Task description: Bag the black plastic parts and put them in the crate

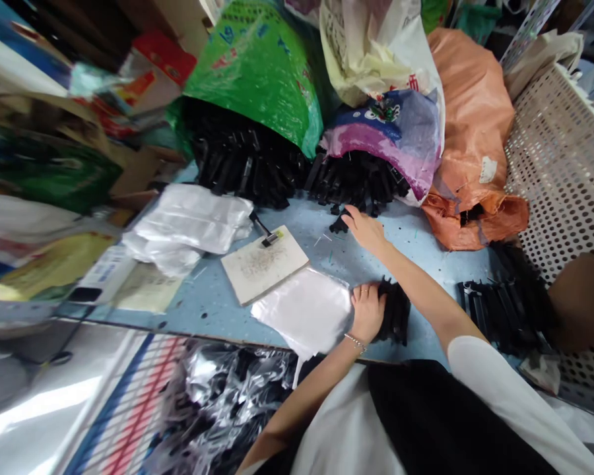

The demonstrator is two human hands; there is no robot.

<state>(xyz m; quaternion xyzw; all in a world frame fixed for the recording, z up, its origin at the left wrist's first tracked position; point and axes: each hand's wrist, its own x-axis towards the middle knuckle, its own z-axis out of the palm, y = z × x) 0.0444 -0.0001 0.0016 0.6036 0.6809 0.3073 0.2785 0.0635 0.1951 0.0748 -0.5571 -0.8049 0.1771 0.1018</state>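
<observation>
My right hand (365, 229) reaches across the blue table, its fingers closed on a small black plastic piece (339, 223) in front of the purple sack. Nearer to me, my left hand (369, 311) lies palm down with fingers stretched out, touching the left side of a row of black plastic pieces (396, 313). Beside that hand, clear plastic bags (307, 310) lie flat, partly under a pale board (264, 264). One long black piece with a clip-like end (268, 239) rests on the board. What lies beneath my left palm is hidden.
Green (257, 59) and purple (391, 132) sacks spill black pieces at the back. An orange sack (470, 132) and a perforated crate (564, 145) stand right, near more black pieces (499, 303). Folded plastic bags (193, 218) lie left. Below the table edge, filled bags (218, 396) lie.
</observation>
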